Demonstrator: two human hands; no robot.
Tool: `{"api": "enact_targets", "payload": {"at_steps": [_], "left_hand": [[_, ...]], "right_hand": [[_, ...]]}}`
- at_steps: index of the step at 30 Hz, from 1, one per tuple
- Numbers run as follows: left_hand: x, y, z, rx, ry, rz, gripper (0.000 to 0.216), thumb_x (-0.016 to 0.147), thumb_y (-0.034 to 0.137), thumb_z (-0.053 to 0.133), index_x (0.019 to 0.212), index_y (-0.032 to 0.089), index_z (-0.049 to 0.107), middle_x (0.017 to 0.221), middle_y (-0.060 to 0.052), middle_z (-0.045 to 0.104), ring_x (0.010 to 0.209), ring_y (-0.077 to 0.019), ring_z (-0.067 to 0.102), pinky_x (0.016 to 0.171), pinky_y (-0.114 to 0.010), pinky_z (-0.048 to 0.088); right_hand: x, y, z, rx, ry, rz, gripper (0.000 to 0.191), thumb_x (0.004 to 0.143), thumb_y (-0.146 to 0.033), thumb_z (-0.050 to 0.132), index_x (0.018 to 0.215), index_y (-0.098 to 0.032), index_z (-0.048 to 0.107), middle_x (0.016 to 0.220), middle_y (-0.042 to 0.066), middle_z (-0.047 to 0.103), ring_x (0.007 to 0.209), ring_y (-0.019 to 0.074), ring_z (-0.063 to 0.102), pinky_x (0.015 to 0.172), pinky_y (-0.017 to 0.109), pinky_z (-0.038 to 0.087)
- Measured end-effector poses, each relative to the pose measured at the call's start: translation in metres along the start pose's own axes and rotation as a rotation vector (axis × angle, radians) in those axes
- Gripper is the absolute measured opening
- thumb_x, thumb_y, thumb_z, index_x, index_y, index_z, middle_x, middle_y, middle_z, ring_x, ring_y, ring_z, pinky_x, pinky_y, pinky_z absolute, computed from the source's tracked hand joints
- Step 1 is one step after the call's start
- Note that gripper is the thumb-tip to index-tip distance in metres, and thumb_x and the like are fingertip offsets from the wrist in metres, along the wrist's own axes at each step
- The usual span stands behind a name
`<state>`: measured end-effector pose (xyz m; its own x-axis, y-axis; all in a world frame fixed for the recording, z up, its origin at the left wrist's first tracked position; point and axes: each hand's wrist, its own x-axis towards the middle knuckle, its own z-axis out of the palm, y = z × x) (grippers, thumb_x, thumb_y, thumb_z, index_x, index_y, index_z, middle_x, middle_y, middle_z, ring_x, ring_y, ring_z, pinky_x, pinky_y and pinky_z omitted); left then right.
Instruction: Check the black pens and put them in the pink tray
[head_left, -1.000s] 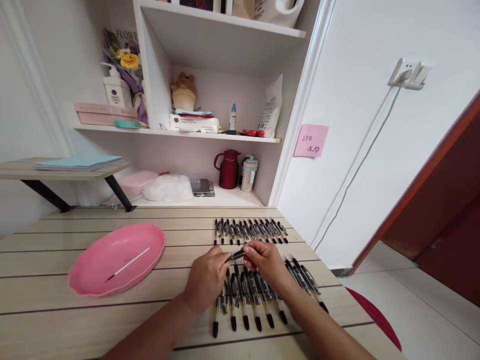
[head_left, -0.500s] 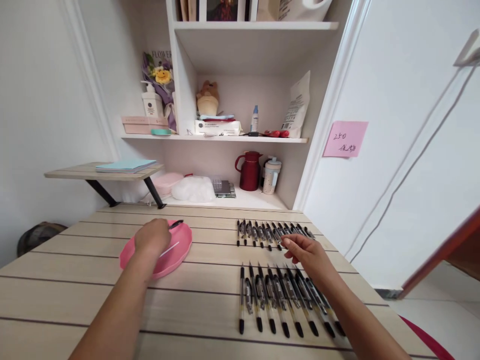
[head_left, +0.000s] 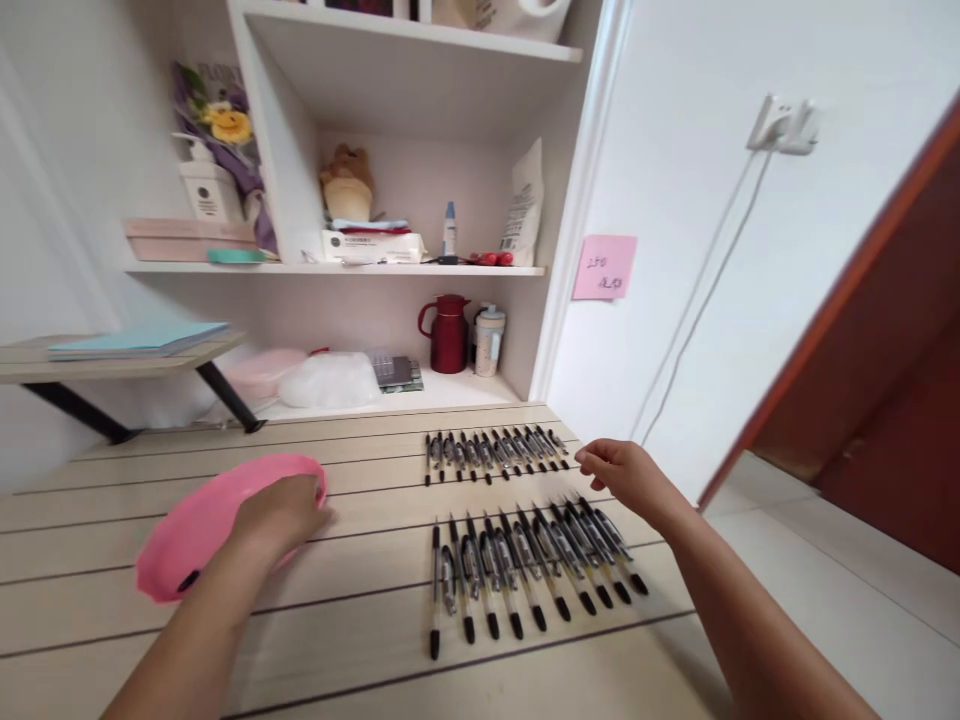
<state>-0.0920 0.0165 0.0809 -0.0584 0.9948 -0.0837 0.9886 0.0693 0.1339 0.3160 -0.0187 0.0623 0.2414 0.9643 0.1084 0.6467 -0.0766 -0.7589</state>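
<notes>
My left hand (head_left: 281, 515) is closed on the right rim of a pink plate (head_left: 199, 510), which looks tilted. Most of its fingers are hidden from me. A short black piece (head_left: 189, 580) shows at the plate's lower left edge. To the right, my right hand (head_left: 619, 475) hovers just past the right end of the back row of pens (head_left: 487, 455), fingers curled together, with nothing visible in them. Nearer to me lies a front row of black pen parts (head_left: 525, 560): slim clear barrels with black ends, and shorter clipped pieces between them.
A small raised shelf (head_left: 172, 360) with blue paper stands at the left. Behind the table (head_left: 360, 620), the white cabinet holds a dark red jug (head_left: 448, 335), a tumbler (head_left: 490, 340) and a plastic bag (head_left: 330, 380). A pink note (head_left: 604, 267) is on the wall.
The view has turned right. My left hand has moved to the plate's right rim, and the plate now looks tilted. My right hand has shifted right, off the back row.
</notes>
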Motion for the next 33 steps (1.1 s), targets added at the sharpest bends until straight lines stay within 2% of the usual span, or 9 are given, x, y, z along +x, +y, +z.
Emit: {"api": "enact_targets", "payload": {"at_steps": [3, 6, 12, 20, 23, 25, 27, 30, 33], "left_hand": [[0.005, 0.006, 0.004, 0.076, 0.019, 0.009, 0.01, 0.066, 0.023, 0.043, 0.064, 0.019, 0.052, 0.078, -0.01, 0.063, 0.071, -0.0261, 0.056, 0.055, -0.031, 0.033], [0.013, 0.004, 0.008, 0.112, 0.084, 0.006, 0.016, 0.071, 0.025, 0.038, 0.067, 0.018, 0.052, 0.081, -0.013, 0.063, 0.072, -0.0271, 0.057, 0.056, -0.031, 0.034], [0.021, -0.002, 0.016, 0.147, 0.166, -0.028, 0.027, 0.078, 0.033, 0.03, 0.073, 0.018, 0.052, 0.087, -0.013, 0.063, 0.075, -0.0269, 0.057, 0.057, -0.03, 0.035], [0.019, 0.006, 0.017, 0.186, 0.23, -0.012, 0.032, 0.079, 0.035, 0.029, 0.078, 0.017, 0.055, 0.088, -0.012, 0.062, 0.076, -0.0266, 0.056, 0.059, -0.032, 0.037], [0.013, 0.018, 0.013, 0.131, 0.388, 0.083, 0.037, 0.078, 0.038, 0.031, 0.085, 0.014, 0.059, 0.094, -0.016, 0.06, 0.088, -0.0306, 0.053, 0.066, -0.037, 0.039], [0.005, 0.035, 0.014, -0.058, 0.452, 0.201, 0.037, 0.077, 0.038, 0.036, 0.091, 0.014, 0.06, 0.097, -0.015, 0.059, 0.095, -0.0294, 0.051, 0.075, -0.037, 0.039], [-0.009, 0.061, 0.019, -0.409, 0.309, 0.297, 0.033, 0.075, 0.038, 0.042, 0.091, 0.016, 0.061, 0.096, -0.01, 0.061, 0.092, -0.0242, 0.053, 0.078, -0.033, 0.039], [-0.036, 0.109, 0.038, -0.957, -0.246, 0.323, 0.04, 0.072, 0.045, 0.049, 0.099, 0.016, 0.057, 0.09, -0.009, 0.063, 0.079, -0.0207, 0.057, 0.066, -0.029, 0.043], [-0.06, 0.154, 0.061, -1.31, -0.61, 0.263, 0.046, 0.069, 0.043, 0.056, 0.104, 0.014, 0.053, 0.092, -0.012, 0.062, 0.078, -0.0179, 0.058, 0.066, -0.029, 0.044]], "right_hand": [[-0.013, 0.02, -0.013, -0.287, -0.062, 0.037, 0.027, 0.072, -0.038, 0.046, 0.061, -0.017, 0.057, 0.059, 0.004, 0.06, 0.053, 0.0141, 0.055, 0.045, 0.023, 0.031], [-0.025, 0.038, -0.016, -0.455, -0.07, 0.07, 0.025, 0.072, -0.035, 0.046, 0.057, -0.017, 0.055, 0.059, 0.005, 0.06, 0.053, 0.014, 0.053, 0.045, 0.023, 0.027], [-0.046, 0.056, -0.019, -0.481, -0.085, 0.139, 0.022, 0.073, -0.029, 0.042, 0.061, -0.017, 0.056, 0.061, 0.005, 0.061, 0.052, 0.0126, 0.052, 0.045, 0.023, 0.025], [-0.074, 0.053, -0.006, -0.613, -0.085, 0.108, 0.021, 0.07, -0.032, 0.046, 0.058, -0.018, 0.056, 0.063, 0.005, 0.061, 0.054, 0.0143, 0.051, 0.045, 0.023, 0.021], [-0.078, 0.053, -0.002, -0.618, -0.05, 0.111, 0.02, 0.07, -0.03, 0.046, 0.058, -0.018, 0.056, 0.063, 0.006, 0.061, 0.054, 0.0139, 0.051, 0.045, 0.023, 0.021], [-0.079, 0.052, -0.002, -0.597, -0.02, 0.115, 0.02, 0.07, -0.029, 0.046, 0.055, -0.017, 0.053, 0.06, 0.005, 0.059, 0.052, 0.0133, 0.049, 0.045, 0.023, 0.02], [-0.081, 0.047, 0.0, -0.544, 0.023, 0.11, 0.021, 0.071, -0.028, 0.045, 0.054, -0.017, 0.052, 0.056, 0.004, 0.058, 0.05, 0.0127, 0.048, 0.045, 0.023, 0.02], [-0.089, 0.032, 0.014, -0.376, 0.056, 0.052, 0.021, 0.072, -0.028, 0.044, 0.055, -0.018, 0.051, 0.054, 0.002, 0.057, 0.05, 0.0117, 0.047, 0.045, 0.022, 0.023], [-0.102, 0.008, 0.043, -0.17, 0.008, -0.044, 0.019, 0.073, -0.028, 0.044, 0.059, -0.018, 0.051, 0.055, 0.0, 0.057, 0.05, 0.0105, 0.047, 0.046, 0.021, 0.025]]}}
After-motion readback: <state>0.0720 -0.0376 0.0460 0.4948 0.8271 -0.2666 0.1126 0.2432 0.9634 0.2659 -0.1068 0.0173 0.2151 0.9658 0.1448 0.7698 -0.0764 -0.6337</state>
